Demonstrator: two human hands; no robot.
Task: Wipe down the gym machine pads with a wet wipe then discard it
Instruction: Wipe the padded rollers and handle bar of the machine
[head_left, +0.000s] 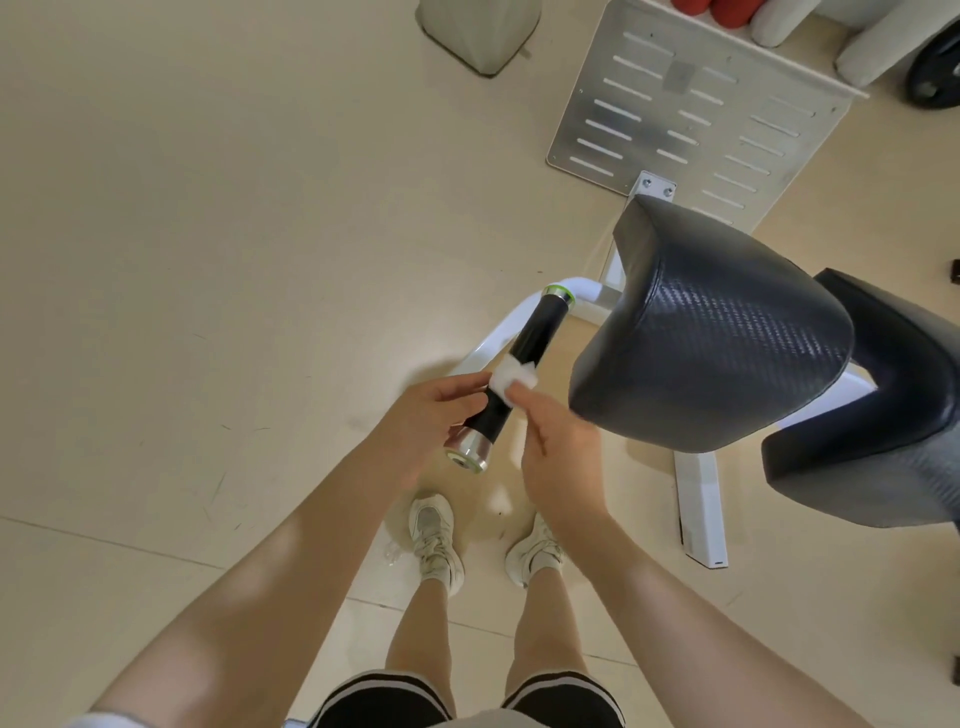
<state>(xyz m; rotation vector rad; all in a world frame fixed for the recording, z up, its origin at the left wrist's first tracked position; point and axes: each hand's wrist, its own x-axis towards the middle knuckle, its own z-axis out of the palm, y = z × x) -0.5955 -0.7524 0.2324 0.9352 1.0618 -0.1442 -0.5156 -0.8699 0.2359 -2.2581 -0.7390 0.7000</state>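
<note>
Wiping the black cylindrical rubber handle grip (522, 369) of the white-framed gym machine was the step in hand, and both hands met at its middle. The small crumpled white wet wipe (511, 378) sat wrapped against the grip, just above the point where the hands closed in. The right hand (558, 457) pinched the wipe with its fingertips, pressing it onto the rubber. The left hand (434, 415) curled round the grip from the other side, near the polished silver metal end cap (469, 452); whether its fingertips also touched the wipe was hard to tell, since they blurred into it.

To do this step well, the wipe would likely need to be wrapped fully round the cylinder and drawn along its length toward the green-ringed far end (558, 294), with a twist so the underside was covered too. A firm pinch would keep the small wad from slipping off.

The large black carbon-textured vinyl pad (711, 332) stood just beside the grip to the right, with a second dark padded cushion (883, 405) behind it.
</note>
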